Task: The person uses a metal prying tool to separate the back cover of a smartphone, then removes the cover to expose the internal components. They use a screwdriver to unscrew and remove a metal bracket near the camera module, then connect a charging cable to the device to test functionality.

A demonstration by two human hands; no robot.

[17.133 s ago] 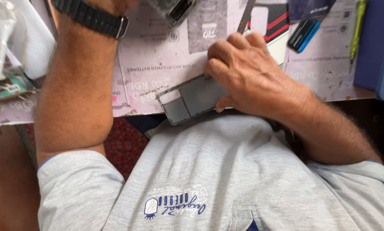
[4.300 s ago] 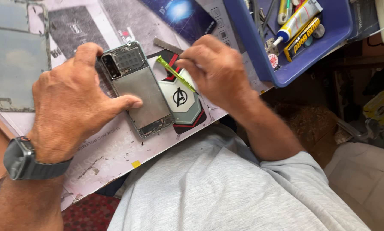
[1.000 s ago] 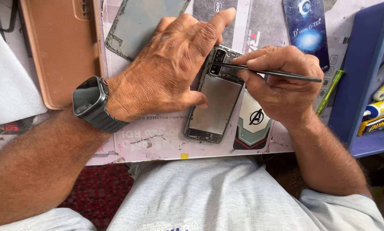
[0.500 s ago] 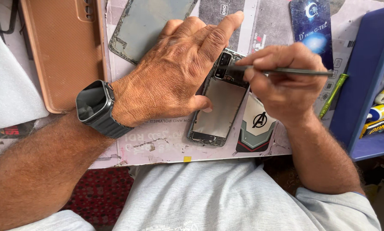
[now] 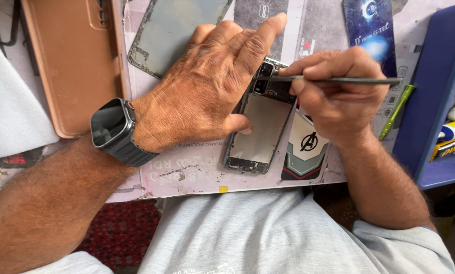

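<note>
1. Since the earlier pictures the whole scene sits a little lower and nearer in the view. The opened phone (image 5: 260,129) lies in the same place on the pink work mat (image 5: 187,172), so the shift looks like the head's, not the work's. The metal probe (image 5: 339,80) now lies almost level, its tip at the camera block at the far end of the phone.
2. The small change suggests the fine work at that far end is continuing, with no part lifted out so far.
3. The left hand (image 5: 207,96) lies flat, palm down, over the phone's left edge. Its thumb presses the bare inner plate and its forefinger stretches far, past the camera end. It pins the phone down without gripping it.
4. The right hand (image 5: 334,96) is closed around the probe in a pen-like pinch, knuckles up and wrist bent in from the near right.
5. The phone rests on the tabletop mat, with a printed card (image 5: 303,152) touching its right side.
6. A removed back cover (image 5: 171,30) lies far left of the left hand, and a tan phone case (image 5: 70,66) lies further left.
7. A blue tray (image 5: 430,116) stands at the right, with a green pen (image 5: 396,112) just beside it.
</note>
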